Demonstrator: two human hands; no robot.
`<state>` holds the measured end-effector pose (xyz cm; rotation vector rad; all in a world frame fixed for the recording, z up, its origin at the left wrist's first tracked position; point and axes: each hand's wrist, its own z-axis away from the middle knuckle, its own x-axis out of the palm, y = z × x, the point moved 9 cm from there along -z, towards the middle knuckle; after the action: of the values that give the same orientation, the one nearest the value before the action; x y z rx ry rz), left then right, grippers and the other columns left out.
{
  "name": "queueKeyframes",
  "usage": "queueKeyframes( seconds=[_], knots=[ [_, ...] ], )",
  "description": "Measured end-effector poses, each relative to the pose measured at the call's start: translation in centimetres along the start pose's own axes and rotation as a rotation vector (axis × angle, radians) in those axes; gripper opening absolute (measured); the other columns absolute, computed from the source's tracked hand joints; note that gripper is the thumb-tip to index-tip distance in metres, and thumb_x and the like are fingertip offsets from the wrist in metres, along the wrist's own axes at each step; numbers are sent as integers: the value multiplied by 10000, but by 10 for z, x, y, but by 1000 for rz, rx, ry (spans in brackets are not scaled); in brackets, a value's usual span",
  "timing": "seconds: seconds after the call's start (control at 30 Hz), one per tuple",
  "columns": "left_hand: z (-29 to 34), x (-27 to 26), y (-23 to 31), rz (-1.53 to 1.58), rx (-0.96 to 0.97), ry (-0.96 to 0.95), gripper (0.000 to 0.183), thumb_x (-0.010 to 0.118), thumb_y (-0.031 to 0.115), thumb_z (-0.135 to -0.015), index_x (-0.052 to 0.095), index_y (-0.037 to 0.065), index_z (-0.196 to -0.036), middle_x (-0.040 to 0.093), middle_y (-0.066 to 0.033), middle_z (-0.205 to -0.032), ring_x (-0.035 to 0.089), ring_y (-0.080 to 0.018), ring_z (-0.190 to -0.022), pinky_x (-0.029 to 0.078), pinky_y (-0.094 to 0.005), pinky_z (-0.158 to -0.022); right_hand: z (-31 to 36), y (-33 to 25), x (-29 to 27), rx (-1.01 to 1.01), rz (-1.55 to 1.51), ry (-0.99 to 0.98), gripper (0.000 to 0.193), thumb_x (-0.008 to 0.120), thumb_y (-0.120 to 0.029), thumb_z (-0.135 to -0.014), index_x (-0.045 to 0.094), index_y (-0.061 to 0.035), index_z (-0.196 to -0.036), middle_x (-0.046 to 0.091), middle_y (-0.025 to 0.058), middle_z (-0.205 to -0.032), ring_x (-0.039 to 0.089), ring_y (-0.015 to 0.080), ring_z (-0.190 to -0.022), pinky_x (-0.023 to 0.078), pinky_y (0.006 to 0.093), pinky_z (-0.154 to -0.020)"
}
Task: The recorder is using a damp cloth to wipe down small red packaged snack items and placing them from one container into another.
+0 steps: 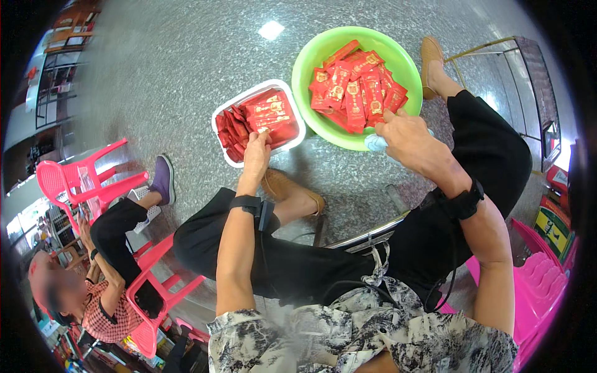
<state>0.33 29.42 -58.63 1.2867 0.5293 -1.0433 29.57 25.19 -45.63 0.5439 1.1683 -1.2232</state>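
My left hand [257, 154] reaches over the near edge of a white rectangular basket [297, 102], its fingers pinched on a flat red packet. Red packets with gold print [268, 112] stand in rows inside that basket, some leaning to the left. My right hand [410, 142] is closed at the near right rim of a round green basin [305, 115], with a light blue cloth [375, 143] gripped in it. Its fingertips come close to the heap of red packets [354, 90] in the basin; whether they touch one I cannot tell.
Basket and basin stand side by side on a grey speckled floor [186, 68]. A person in a checked shirt [111, 317] sits at the left, near a pink plastic chair [93, 177]. Pink plastic seats [538, 292] and a metal-framed stool [535, 81] are on the right.
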Motion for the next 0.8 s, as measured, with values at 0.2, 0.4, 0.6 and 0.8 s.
queueKeyframes(
  seconds=[0.2,0.4,0.6,0.8],
  knots=[
    [-3,9,-9,-91,57,-111,236,515,78,-785,639,38,-982,532,-185,-1051,546,-359,-962,453,-423,-835,-8,-10,6,-46,15,1,165,594,-31,-652,601,-36,-817,563,135,-850,574,308,-837,474,416,-722],
    [0,11,-8,-196,29,-198,189,533,109,-771,660,85,-911,512,-147,-1104,515,-354,-1031,453,-452,-856,-10,-16,3,-120,7,90,161,592,-29,-653,600,-28,-814,562,140,-848,571,311,-827,478,412,-705],
    [-1,1,4,-292,26,-249,203,556,99,-746,669,92,-915,489,-179,-1206,521,-364,-1053,449,-426,-882,-10,-25,-4,-171,30,195,166,597,-41,-661,608,-29,-826,563,139,-864,572,309,-831,481,411,-699],
    [6,16,-9,-282,52,-276,312,536,83,-750,618,108,-1050,406,-197,-1320,450,-439,-1134,398,-465,-951,-9,-21,2,-136,24,127,169,597,-54,-673,617,-36,-840,561,133,-858,576,298,-833,481,405,-696]
  ],
)
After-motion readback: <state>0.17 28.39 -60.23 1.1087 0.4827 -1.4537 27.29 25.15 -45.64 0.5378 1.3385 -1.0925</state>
